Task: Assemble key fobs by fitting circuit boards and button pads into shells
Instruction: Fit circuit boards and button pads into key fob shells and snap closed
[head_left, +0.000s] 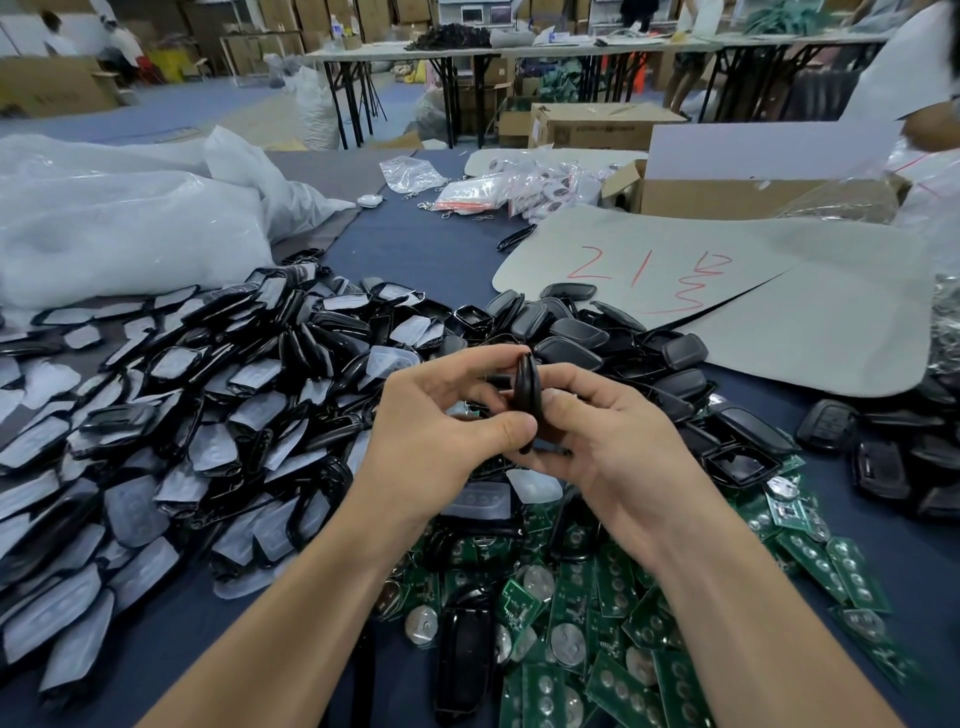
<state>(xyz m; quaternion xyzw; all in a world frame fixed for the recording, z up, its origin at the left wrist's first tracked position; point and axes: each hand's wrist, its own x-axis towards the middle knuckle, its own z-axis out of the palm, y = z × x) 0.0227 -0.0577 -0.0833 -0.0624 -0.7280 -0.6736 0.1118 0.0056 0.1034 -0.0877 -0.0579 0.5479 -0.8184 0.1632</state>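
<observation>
Head view: gripped one black key fob shell (529, 400) edge-on between left hand (436, 423) and right hand (615, 447), both grips closed on it with thumbs and fingers pinching its sides, held above the blue table (405, 244). Saw pale button pads (182, 415) heaped in black frames at left, green circuit boards (597, 623) below the hands, and plain black shell halves (571, 338) behind, beside a grey card sheet (753, 291) marked in red.

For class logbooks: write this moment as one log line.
left hand, right hand | pinch black plastic fob shell | over green circuit boards
</observation>
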